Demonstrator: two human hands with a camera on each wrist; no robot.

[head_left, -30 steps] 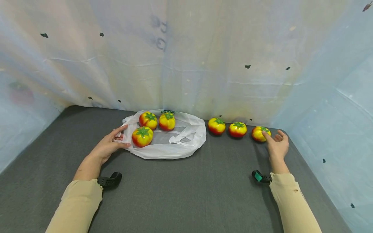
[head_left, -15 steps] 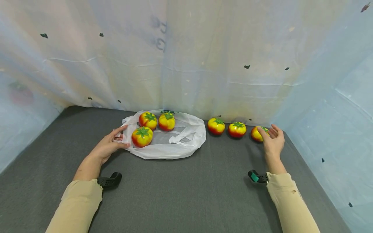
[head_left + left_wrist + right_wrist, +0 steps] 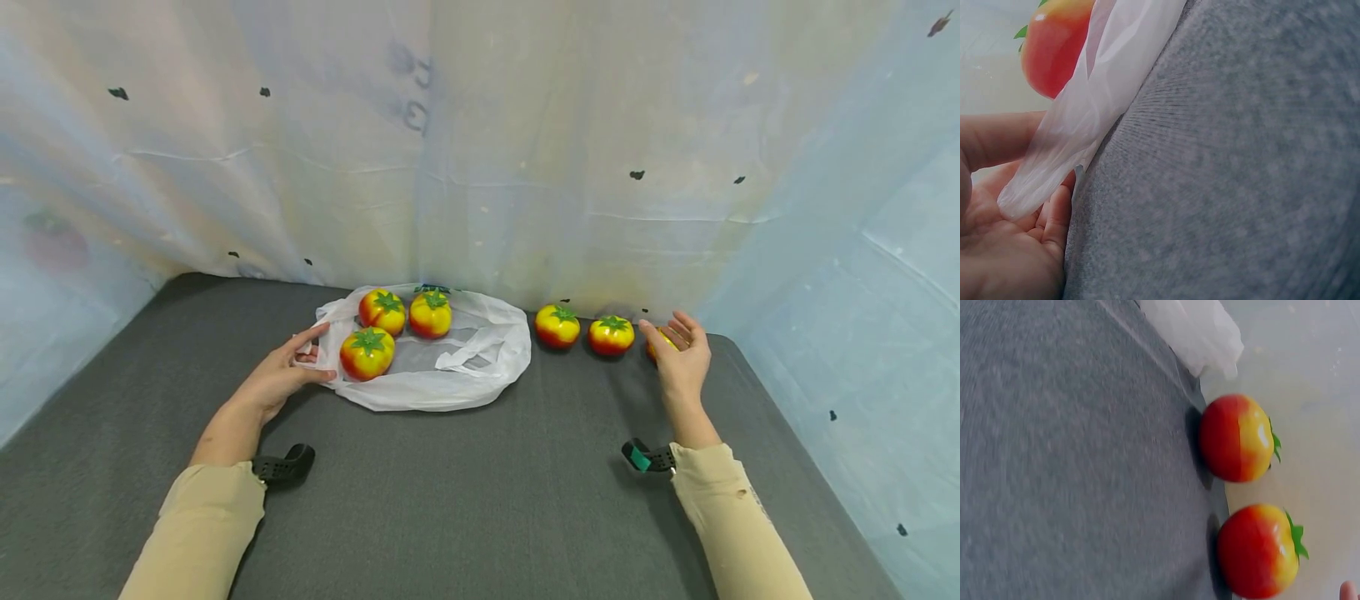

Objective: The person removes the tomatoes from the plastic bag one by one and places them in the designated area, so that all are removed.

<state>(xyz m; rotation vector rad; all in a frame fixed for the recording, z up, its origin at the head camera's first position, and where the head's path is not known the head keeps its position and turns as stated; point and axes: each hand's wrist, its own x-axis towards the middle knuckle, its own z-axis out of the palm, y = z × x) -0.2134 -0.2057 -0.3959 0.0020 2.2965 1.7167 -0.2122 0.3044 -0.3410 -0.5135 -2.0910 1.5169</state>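
Observation:
A white plastic bag (image 3: 442, 398) lies mouth up at the back of the table, with three red-and-yellow tomatoes (image 3: 367, 353) with green tops inside. My left hand (image 3: 273, 379) grips the bag's left end, thumb and index finger spread along its edge; in the left wrist view the gathered plastic (image 3: 1054, 150) runs into the palm. My right hand (image 3: 684, 367) has its thumb and fingers apart, holding nothing, and mostly covers the rightmost loose tomato (image 3: 654, 346). To its left sit a middle tomato (image 3: 611, 336) and another tomato (image 3: 557, 326) beside the bag.
A pale plastic sheet (image 3: 510, 167) hangs behind the dark grey table (image 3: 465, 500), and more sheeting (image 3: 862, 333) covers the right side. In the right wrist view, two tomatoes (image 3: 1257, 550) stand along the back edge with the bag's end (image 3: 1194, 334) beyond.
My right hand has shifted left across the rightmost tomato, which is now mostly hidden, toward the middle one. The left hand, the bag and the tomatoes have stayed in place.

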